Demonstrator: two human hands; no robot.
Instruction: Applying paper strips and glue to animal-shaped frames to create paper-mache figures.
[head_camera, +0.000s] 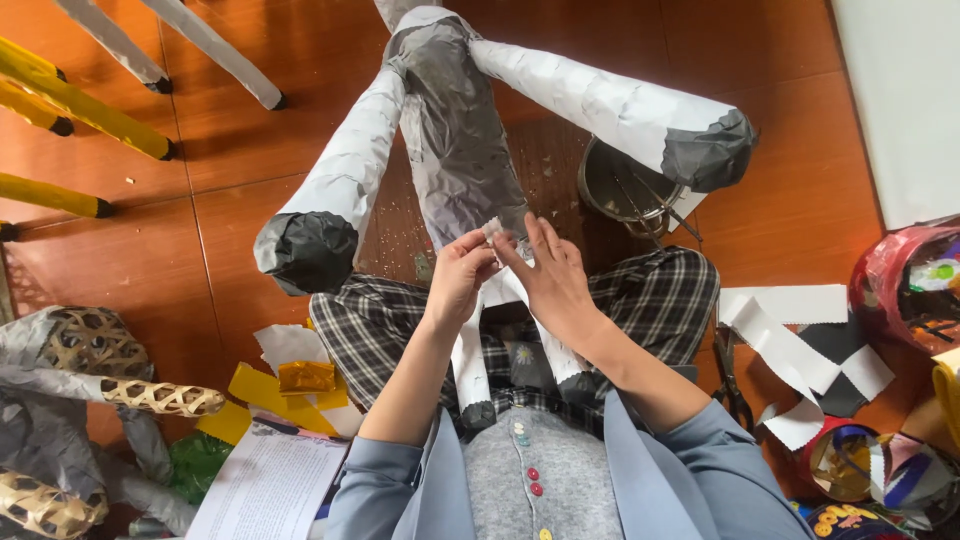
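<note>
A paper-covered animal figure (455, 130) lies upside down in front of me, its grey body between two white legs with black ends (310, 250). My left hand (458, 275) and my right hand (548, 275) meet at the near end of the body. Both pinch a small white paper piece (495, 232) against the figure. White paper strips with black ends (470, 370) hang over my plaid-trousered lap.
A metal bowl with a tool (625, 190) stands on the wooden floor behind the right leg. Scissors (732, 375) and paper strips (790, 335) lie at right, near coloured foil rolls (910, 285). Woven bamboo frames (90, 345) and yellow paper (265, 395) are at left.
</note>
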